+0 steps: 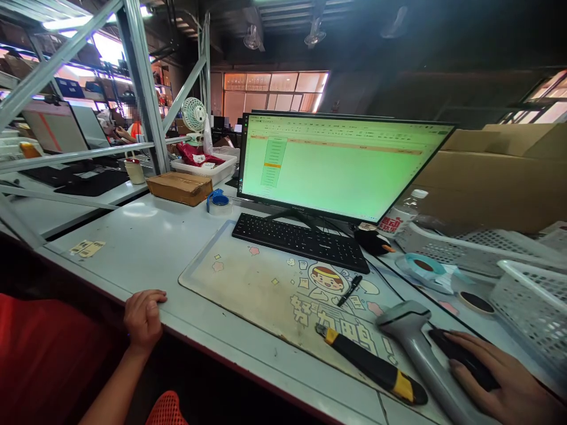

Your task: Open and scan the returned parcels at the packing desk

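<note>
My right hand point(500, 378) is closed over a black computer mouse point(465, 357) at the lower right. Beside it lies a grey handheld barcode scanner point(420, 342), its head pointing away from me. Left of the scanner rests a black and yellow utility knife point(372, 363). A black pen point(349, 290) lies on the printed desk mat point(248, 289). My left hand point(144, 319) rests at the desk's front edge, fingers loosely curled together, holding nothing visible. Behind the mat stand a black keyboard point(301, 239) and a monitor point(332, 168) showing a green spreadsheet.
A cardboard box point(179, 188), tape rolls point(219, 203) and a white basket point(208, 168) with red packaging stand at the back left. White baskets point(531, 301), a bottle point(401, 215) and another tape roll point(423, 268) crowd the right. Metal frame bars point(142, 88) rise at left; a person sits beyond.
</note>
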### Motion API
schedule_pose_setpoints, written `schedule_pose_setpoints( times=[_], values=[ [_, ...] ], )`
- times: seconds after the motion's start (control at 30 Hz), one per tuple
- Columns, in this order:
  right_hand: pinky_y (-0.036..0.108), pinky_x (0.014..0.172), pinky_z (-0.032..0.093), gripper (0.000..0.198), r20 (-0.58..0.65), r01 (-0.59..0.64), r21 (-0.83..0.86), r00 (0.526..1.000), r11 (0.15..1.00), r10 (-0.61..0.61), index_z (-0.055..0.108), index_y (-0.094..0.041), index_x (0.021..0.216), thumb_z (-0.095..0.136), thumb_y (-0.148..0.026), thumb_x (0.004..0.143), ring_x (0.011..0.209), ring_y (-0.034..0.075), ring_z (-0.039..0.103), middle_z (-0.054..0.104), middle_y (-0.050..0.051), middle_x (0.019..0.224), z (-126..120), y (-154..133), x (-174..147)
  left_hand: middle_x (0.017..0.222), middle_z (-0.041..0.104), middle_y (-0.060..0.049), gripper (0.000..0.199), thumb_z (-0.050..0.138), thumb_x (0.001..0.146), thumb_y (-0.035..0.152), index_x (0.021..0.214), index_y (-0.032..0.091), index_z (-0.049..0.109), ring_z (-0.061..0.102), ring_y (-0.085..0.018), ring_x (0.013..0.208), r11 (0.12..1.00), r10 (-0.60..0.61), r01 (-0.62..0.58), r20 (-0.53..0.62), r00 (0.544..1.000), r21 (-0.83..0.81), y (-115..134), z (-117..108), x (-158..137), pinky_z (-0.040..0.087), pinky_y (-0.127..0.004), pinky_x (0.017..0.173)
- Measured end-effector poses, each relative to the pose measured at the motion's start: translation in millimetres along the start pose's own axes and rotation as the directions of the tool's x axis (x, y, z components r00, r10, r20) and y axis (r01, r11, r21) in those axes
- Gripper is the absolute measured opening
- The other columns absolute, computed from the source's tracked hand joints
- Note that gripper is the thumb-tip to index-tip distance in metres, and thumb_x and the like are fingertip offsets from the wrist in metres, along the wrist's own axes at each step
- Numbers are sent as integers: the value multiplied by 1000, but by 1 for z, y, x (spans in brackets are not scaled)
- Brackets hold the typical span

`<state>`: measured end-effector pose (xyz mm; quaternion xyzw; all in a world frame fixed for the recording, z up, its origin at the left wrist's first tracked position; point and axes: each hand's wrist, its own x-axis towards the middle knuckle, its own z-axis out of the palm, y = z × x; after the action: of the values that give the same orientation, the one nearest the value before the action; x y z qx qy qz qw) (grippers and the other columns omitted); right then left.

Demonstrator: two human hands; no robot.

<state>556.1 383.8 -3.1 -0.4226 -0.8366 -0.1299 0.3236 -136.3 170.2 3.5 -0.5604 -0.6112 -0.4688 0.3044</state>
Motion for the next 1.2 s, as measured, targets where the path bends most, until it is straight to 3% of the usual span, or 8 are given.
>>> schedule_pose_setpoints(
  times=[0.13,0.37,0.53,0.93,1.2],
  values=[
    [60,78,60,30,-18,-35,-12,999,999,34,61,-33,119,53,-45,92,96,38,71,69,13,112,1,2,-2,85,73,-8,36,35,103,19,83,20,65,66,-23,83,1000,14,-14,-3,1000,0,1,0,2,42,-41,82],
    [56,82,61,33,-5,37,-44,999,998,-38,62,-29,121,51,-44,94,98,36,72,71,12,113,2,5,-1,86,73,-8,35,36,103,18,84,20,65,66,-24,84,1000,7,-7,4,1000,-8,2,-2,0,42,-41,82],
    [54,77,61,35,-45,13,-70,999,997,-16,66,-25,113,51,-48,92,94,35,72,71,12,108,2,6,-1,85,73,-8,35,35,103,18,84,20,64,65,-23,83,1000,8,-8,4,1000,-10,2,-2,1,41,-41,81],
    [62,95,54,32,18,-179,54,984,982,178,63,-33,113,55,-49,86,108,40,67,66,13,120,2,-3,-2,85,74,-8,37,35,104,22,82,21,65,66,-24,84,1000,-6,6,8,1000,3,0,-2,-1,42,-41,82],
    [60,90,57,32,-8,-117,11,993,993,117,63,-29,112,51,-49,90,104,39,69,67,15,119,-1,-8,2,85,74,-8,36,36,103,20,82,20,65,67,-24,84,1000,-2,2,2,1000,-2,2,-2,1,42,-41,81]
  ],
)
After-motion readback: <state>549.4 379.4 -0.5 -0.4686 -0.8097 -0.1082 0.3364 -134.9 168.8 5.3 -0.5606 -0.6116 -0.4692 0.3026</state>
